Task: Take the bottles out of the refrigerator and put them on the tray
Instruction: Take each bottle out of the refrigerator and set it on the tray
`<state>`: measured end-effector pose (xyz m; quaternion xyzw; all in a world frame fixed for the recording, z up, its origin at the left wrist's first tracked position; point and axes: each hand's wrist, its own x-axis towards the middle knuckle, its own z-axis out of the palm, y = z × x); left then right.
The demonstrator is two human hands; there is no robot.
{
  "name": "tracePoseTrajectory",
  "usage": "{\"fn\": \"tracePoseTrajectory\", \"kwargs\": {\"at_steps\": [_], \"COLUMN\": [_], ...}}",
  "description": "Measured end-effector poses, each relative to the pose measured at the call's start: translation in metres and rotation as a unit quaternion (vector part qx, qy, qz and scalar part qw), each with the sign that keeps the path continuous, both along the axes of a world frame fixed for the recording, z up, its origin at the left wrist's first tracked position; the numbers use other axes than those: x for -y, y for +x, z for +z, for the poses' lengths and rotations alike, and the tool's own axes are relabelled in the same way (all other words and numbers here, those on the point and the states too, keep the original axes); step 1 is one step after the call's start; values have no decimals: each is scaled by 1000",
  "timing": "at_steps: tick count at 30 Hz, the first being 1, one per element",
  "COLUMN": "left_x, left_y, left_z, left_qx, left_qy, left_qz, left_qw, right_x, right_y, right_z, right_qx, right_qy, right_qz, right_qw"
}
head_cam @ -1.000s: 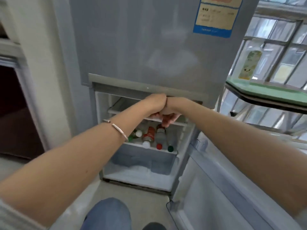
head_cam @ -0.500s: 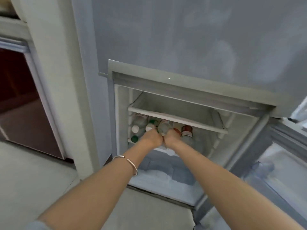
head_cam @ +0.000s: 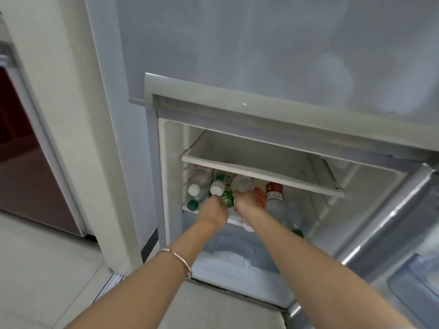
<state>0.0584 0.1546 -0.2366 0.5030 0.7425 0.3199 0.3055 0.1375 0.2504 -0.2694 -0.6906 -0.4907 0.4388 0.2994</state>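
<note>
- Head view: refrigerator [head_cam: 237,55], lower compartment open, door swung to the right.
- Upper shelf [head_cam: 256,170] — white, bare.
- Bottles [head_cam: 202,184] lying on their sides on the lower shelf [head_cam: 234,219], caps toward the camera; white caps at left, one green cap at the shelf's left front edge.
- Left hand [head_cam: 212,213], bracelet [head_cam: 178,257] on the forearm — grip closed around a green-labelled bottle [head_cam: 226,198] just below a white-capped bottle [head_cam: 217,186].
- Right hand [head_cam: 245,201] just beside the left; grip curled at the mouth of a clear bottle [head_cam: 242,182] — how firmly it holds, I cannot tell.
- Red-labelled bottle [head_cam: 274,191] to the right of the right hand, close beside the wrist.
- Crisper drawer [head_cam: 234,252] beneath both forearms.
</note>
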Motion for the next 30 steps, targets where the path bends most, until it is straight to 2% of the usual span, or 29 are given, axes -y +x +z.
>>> {"fn": "tracePoseTrajectory", "kwargs": {"at_steps": [3,8,11,14,19,23,26,30], "left_x": [3,11,18,20,45,64,76,88], "left_y": [11,33,41,47,58,64,72,80], "left_z": [12,28,37,45,74,107,145,189], "left_qx": [8,-11,-10,-72,-142,-199,-173,-73], "left_qy": [27,57,42,28,28,48,45,-27], "left_qz": [-20,-33,-41,-73,-145,-153,-167,-207], "left_qw": [999,998,998,994,979,967,970,975], "right_x": [10,38,69,101,150,176,190,213], "right_y": [5,20,37,50,76,99,117,139], "right_z": [14,32,54,72,110,164,208,260], "right_qx": [-53,-5,6,-9,131,212,226,205], "right_qy": [21,55,59,79,122,154,216,272], "right_qz": [-24,18,34,73,179,178,151,145], "right_qw": [998,998,998,994,967,949,938,929]}}
